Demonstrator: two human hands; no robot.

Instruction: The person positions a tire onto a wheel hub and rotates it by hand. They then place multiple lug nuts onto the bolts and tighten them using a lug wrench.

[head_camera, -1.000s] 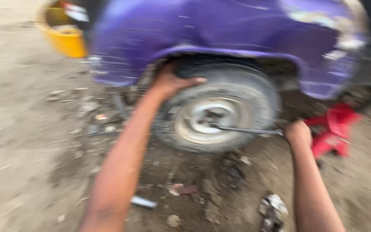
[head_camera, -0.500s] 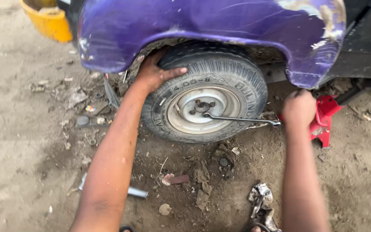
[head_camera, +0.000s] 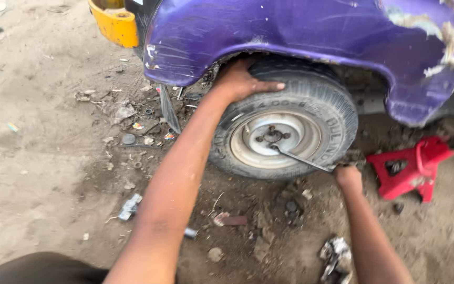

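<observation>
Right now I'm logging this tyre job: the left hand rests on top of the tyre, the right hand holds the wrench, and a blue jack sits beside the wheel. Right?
Not quite: in the head view the jack is red, not blue. The rest holds.

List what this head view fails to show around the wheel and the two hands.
- Top of the tyre: hidden under the purple fender.
- Wrench handle end: covered by the right hand, so its grip is unclear.
- Left hand palm: pressed flat on the tyre, unseen.
- Red jack: its top is lost under the body.
- Hub nuts: too small to count.
</observation>
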